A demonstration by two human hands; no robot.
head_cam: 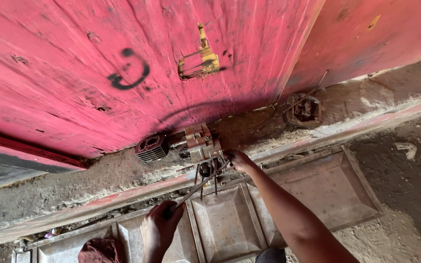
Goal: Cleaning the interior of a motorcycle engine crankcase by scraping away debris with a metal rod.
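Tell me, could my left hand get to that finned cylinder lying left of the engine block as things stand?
Probably yes. The left hand grips a long tool low by the metal tray, and only bare dusty ledge lies between it and the finned cylinder. It would have to drop the tool first.

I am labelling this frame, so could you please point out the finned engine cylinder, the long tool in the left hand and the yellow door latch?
finned engine cylinder (151, 148), head view, finned side.
long tool (198, 187), head view, mid-shaft.
yellow door latch (199, 64), head view, plate.
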